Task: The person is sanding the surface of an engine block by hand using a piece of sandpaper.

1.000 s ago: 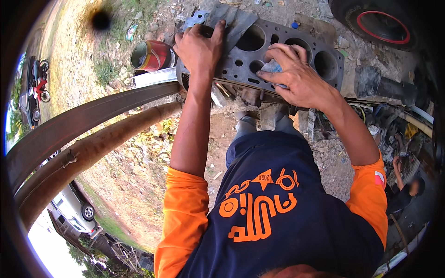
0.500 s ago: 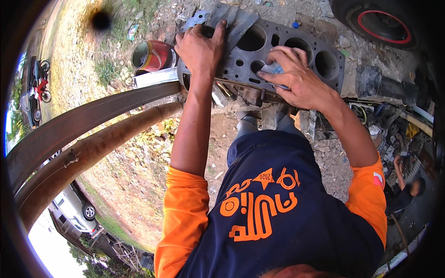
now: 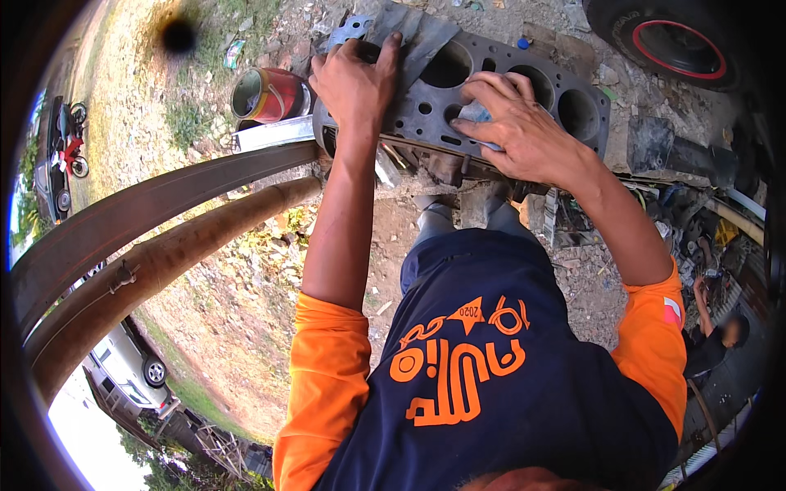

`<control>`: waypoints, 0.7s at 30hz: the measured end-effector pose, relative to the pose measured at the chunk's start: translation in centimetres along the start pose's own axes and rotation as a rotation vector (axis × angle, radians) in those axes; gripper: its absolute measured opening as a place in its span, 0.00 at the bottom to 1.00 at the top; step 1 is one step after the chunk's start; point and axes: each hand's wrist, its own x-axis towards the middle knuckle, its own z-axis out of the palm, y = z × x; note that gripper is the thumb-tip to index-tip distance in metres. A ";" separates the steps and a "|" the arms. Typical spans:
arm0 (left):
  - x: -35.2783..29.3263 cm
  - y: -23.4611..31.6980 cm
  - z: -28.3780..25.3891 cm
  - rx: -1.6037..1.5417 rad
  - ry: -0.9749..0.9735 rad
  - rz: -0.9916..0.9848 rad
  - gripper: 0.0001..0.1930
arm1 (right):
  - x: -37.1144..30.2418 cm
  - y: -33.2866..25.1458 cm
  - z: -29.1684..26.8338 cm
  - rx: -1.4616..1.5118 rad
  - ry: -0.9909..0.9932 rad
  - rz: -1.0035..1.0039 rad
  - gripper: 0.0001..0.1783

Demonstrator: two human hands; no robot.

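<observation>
A grey metal engine block (image 3: 501,57) with large round bores lies across the top of the view. On its left end rests my left hand (image 3: 354,86), fingers bent over the top by a bore and thumb set apart. Beside that thumb a dark grey flexible sheet (image 3: 430,41) lies over the block. Further right, my right hand (image 3: 524,131) presses a bluish-grey piece (image 3: 475,113) against the block's near side. Fingers and thumb close round this piece and hide much of it, so its kind is unclear.
Left of the block stands a red bucket (image 3: 278,94). A brown metal beam (image 3: 164,186) and a rusty pipe (image 3: 176,250) run to the lower left. A tyre with a red rim (image 3: 679,49) is at top right. Another person (image 3: 712,348) is at far right.
My right hand has shifted slightly up and left over the block with the bluish-grey piece. My left hand stays in place.
</observation>
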 end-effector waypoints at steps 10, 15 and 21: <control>-0.2 0.1 -0.2 -0.055 -0.032 -0.004 0.30 | -0.2 1.1 -1.7 -0.003 -0.043 -0.048 0.20; -0.1 0.5 -0.2 -0.034 -0.062 -0.026 0.31 | 0.6 0.8 -0.4 -0.015 -0.041 -0.070 0.21; -0.1 0.6 -0.4 -0.034 -0.064 -0.023 0.30 | -0.3 0.5 0.1 0.002 -0.043 -0.022 0.23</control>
